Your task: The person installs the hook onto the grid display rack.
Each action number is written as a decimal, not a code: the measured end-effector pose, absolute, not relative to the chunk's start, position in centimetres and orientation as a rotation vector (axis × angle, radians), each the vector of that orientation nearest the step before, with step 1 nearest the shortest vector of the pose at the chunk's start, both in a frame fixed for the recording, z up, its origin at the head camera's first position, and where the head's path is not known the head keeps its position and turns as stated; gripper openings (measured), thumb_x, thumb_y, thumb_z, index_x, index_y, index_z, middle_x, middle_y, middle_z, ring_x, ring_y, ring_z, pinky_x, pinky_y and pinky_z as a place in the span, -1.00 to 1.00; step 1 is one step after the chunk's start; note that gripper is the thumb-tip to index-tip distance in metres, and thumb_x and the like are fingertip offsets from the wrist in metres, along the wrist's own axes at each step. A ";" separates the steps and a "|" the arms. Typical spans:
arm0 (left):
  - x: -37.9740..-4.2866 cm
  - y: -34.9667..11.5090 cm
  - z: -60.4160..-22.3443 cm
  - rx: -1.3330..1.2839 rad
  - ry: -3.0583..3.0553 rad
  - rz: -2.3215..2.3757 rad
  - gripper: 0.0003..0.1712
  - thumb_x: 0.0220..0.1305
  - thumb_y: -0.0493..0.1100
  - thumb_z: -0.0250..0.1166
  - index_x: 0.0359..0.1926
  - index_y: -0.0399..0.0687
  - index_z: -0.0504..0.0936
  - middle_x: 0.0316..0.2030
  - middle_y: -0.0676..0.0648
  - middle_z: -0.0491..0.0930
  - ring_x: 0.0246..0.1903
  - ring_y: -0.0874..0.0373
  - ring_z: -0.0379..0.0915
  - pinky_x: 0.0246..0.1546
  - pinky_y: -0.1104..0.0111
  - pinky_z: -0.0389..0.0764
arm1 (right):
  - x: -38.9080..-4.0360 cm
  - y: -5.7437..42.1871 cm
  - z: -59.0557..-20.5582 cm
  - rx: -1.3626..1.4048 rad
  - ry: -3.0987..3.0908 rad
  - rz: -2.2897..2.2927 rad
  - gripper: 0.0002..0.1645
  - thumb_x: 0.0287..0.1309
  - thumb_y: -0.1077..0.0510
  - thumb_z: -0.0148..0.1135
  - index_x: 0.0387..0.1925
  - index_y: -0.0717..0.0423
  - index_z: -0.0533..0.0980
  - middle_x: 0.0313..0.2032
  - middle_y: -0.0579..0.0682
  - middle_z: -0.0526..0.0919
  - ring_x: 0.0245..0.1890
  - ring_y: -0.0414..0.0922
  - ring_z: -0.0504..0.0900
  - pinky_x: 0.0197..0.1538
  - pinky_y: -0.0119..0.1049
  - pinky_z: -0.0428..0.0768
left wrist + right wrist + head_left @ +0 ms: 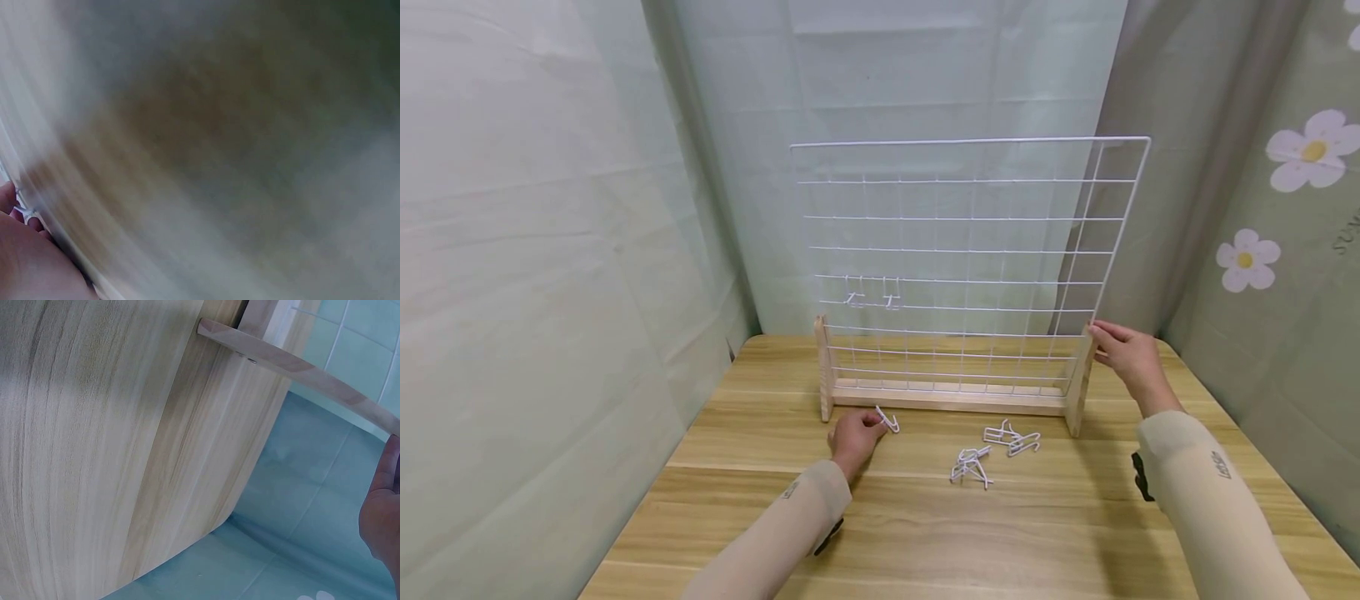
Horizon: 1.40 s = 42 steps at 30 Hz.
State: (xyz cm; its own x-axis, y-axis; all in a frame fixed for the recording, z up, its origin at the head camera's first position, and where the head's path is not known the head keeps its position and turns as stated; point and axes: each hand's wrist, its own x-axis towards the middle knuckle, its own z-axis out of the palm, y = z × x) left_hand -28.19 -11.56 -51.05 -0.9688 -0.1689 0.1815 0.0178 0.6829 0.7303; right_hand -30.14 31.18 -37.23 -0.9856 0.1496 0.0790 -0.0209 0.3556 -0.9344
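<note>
A white wire grid panel (970,141) stands upright in a wooden base (947,400) on the table. Two white hooks (891,301) hang side by side on its lower left part. My left hand (854,442) pinches another white wire hook (891,422) low in front of the base's left end; the left wrist view catches only part of that hand (31,262). With thumb and fingers, my right hand (1131,360) holds the top of the right wooden upright (1079,387). From the right wrist, this upright (300,369) runs up to the fingertips.
Several loose white hooks lie in two small tangles on the wood-grain table, one nearer pile (972,467) and one farther pile (1012,438). Pale cloth curtains (572,250) enclose the table at the left, back and right.
</note>
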 end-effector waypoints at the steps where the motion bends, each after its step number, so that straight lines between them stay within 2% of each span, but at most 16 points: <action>1: -28.2 -11.6 -51.0 0.123 -2.665 -1.158 -0.90 0.08 -0.13 0.50 -0.46 0.00 0.75 -0.45 0.12 0.69 -0.34 0.12 0.56 -0.17 0.04 0.29 | -30.1 31.2 -37.2 -0.116 -2.458 1.700 -0.27 0.46 -0.16 -0.03 0.40 0.27 0.29 0.32 0.31 0.35 0.11 -0.13 0.50 -0.04 -0.50 0.57; 11: -28.0 -11.6 -50.8 0.109 -2.674 -1.150 -0.90 0.12 -0.11 0.48 -0.45 0.01 0.73 -0.45 0.12 0.68 -0.35 0.13 0.55 -0.14 0.04 0.31 | -30.1 31.1 -37.1 -0.095 -2.451 1.704 -0.29 0.48 -0.13 -0.04 0.39 0.29 0.29 0.32 0.33 0.36 0.08 -0.17 0.49 -0.05 -0.52 0.56; 21: -28.0 -11.7 -50.6 0.143 -2.677 -1.183 -0.91 0.17 -0.11 0.43 -0.38 0.01 0.71 -0.41 0.10 0.66 -0.33 0.12 0.54 -0.09 0.04 0.35 | -30.1 31.1 -37.2 -0.089 -2.455 1.711 -0.28 0.47 -0.14 -0.04 0.40 0.29 0.28 0.33 0.32 0.34 0.17 -0.03 0.47 -0.04 -0.51 0.56; 25: -28.2 -11.6 -50.7 0.129 -2.644 -1.232 -0.92 0.18 -0.12 0.42 -0.36 -0.02 0.72 -0.42 0.08 0.65 -0.39 0.15 0.51 -0.21 0.17 0.46 | -30.1 31.1 -37.2 -0.101 -2.457 1.702 -0.28 0.47 -0.14 -0.05 0.40 0.29 0.28 0.32 0.32 0.35 0.17 -0.03 0.47 -0.01 -0.47 0.56; 29: -28.3 -11.4 -50.6 0.088 -2.590 -1.311 -0.92 0.20 -0.18 0.40 -0.37 -0.10 0.72 -0.45 0.04 0.63 -0.44 0.18 0.46 -0.35 0.29 0.49 | -30.0 31.1 -37.1 -0.113 -2.461 1.690 -0.28 0.47 -0.15 -0.06 0.40 0.28 0.28 0.32 0.31 0.35 0.20 0.04 0.45 0.01 -0.43 0.56; 33: -28.4 -11.2 -50.4 0.087 -2.561 -1.346 -0.92 0.22 -0.20 0.39 -0.37 -0.11 0.71 -0.47 0.04 0.60 -0.45 0.20 0.43 -0.37 0.32 0.48 | -30.0 31.1 -37.2 -0.116 -2.463 1.685 -0.28 0.47 -0.15 -0.06 0.40 0.28 0.29 0.33 0.31 0.35 0.24 0.11 0.41 0.03 -0.40 0.55; 42: -28.7 -11.2 -49.7 0.136 -2.487 -1.411 -0.89 0.28 -0.13 0.36 -0.31 -0.08 0.71 -0.45 0.05 0.63 -0.43 0.19 0.49 -0.33 0.30 0.51 | -29.9 31.1 -37.1 -0.126 -2.467 1.677 -0.27 0.47 -0.17 -0.06 0.40 0.25 0.29 0.33 0.29 0.36 0.22 0.08 0.43 0.01 -0.43 0.55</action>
